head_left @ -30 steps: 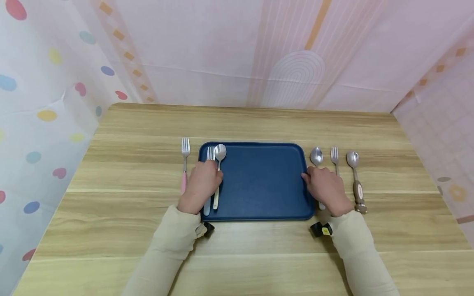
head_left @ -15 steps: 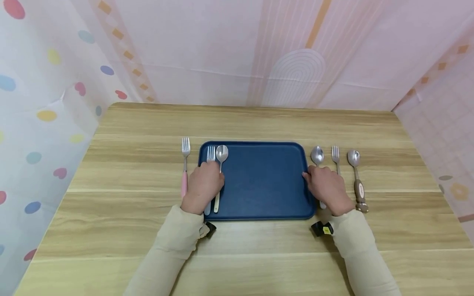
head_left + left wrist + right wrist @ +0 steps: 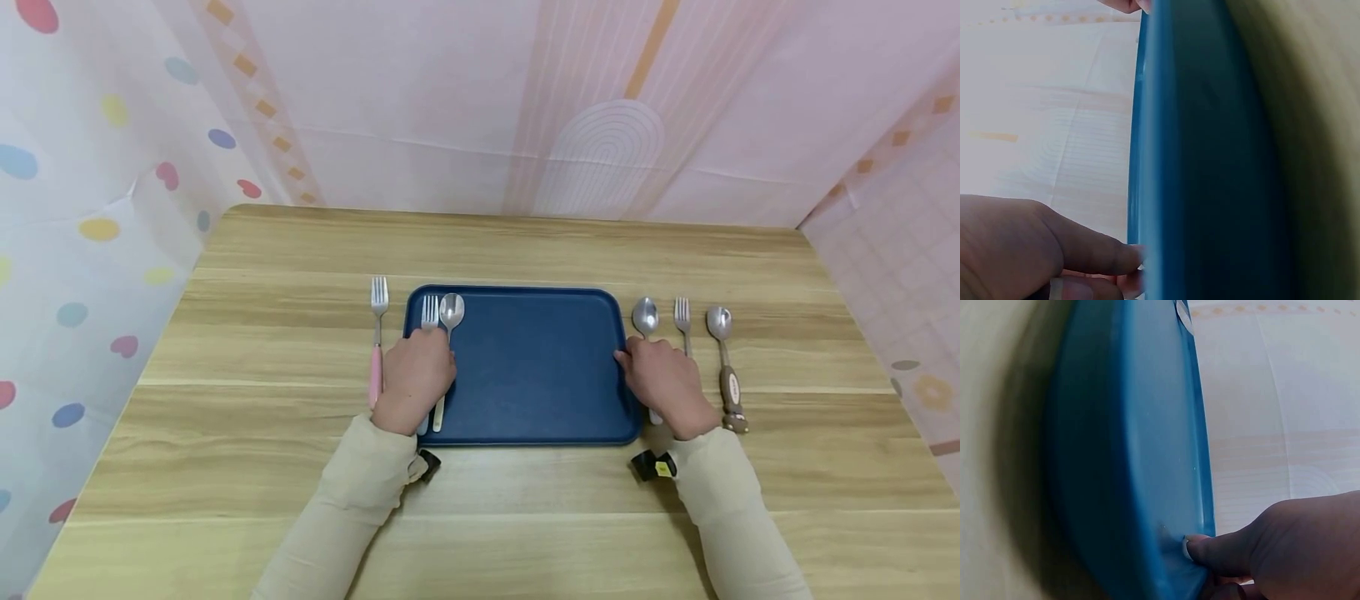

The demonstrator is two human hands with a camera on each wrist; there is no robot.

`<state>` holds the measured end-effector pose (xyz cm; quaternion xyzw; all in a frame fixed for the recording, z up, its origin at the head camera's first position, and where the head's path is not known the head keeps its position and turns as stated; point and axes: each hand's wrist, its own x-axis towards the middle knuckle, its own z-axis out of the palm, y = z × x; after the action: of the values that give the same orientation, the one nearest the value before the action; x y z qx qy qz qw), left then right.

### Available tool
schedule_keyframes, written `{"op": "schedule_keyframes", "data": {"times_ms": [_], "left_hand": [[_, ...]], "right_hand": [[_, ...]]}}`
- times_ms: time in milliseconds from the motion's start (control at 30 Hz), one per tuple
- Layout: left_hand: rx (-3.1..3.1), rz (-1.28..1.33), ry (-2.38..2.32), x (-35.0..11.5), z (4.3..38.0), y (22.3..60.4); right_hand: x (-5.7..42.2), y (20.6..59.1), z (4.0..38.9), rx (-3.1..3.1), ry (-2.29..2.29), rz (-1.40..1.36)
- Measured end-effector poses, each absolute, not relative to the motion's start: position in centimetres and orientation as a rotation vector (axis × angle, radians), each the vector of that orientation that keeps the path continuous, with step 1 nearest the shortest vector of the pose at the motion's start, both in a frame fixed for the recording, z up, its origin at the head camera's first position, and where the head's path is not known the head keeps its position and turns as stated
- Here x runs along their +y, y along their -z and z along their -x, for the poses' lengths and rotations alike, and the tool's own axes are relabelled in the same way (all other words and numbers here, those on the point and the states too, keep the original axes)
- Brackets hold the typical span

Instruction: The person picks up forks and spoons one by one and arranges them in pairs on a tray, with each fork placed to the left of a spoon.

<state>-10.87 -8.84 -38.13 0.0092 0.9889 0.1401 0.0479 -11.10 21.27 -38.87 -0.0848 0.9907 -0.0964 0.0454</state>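
Note:
A dark blue tray (image 3: pixel 536 367) lies on the table. My left hand (image 3: pixel 414 379) is over its left end, thumb and fingers pinched together at a spoon (image 3: pixel 452 310) whose bowl faces away from me. Close beside it on the tray, a fork (image 3: pixel 430 311) is partly covered by the same hand. In the left wrist view the thumb (image 3: pixel 1094 250) meets the fingers, their tips partly hidden by the tray's rim. My right hand (image 3: pixel 663 379) grips the tray's right rim, thumb (image 3: pixel 1216 550) inside and fingers curled outside. It also hides part of a second spoon (image 3: pixel 645 315) on the table.
A pink-handled fork (image 3: pixel 377 337) lies left of the tray. To the right are another fork (image 3: pixel 682 315), partly behind my right hand, and a brown-handled spoon (image 3: pixel 727 367). A patterned curtain (image 3: pixel 450 108) hangs behind the wooden table (image 3: pixel 187 433).
The spoon on the tray has slid slightly right and toward me with my left hand. My right hand has stayed at the tray's right rim.

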Motion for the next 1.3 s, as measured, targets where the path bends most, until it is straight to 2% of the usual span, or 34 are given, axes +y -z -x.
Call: {"op": "schedule_keyframes", "data": {"times_ms": [1300], "left_hand": [[2.992, -0.033, -0.438, -9.33, 10.72, 37.6]], "right_hand": [[21.14, 38.74, 11.05, 2.984, 0.28, 0.211]]}}
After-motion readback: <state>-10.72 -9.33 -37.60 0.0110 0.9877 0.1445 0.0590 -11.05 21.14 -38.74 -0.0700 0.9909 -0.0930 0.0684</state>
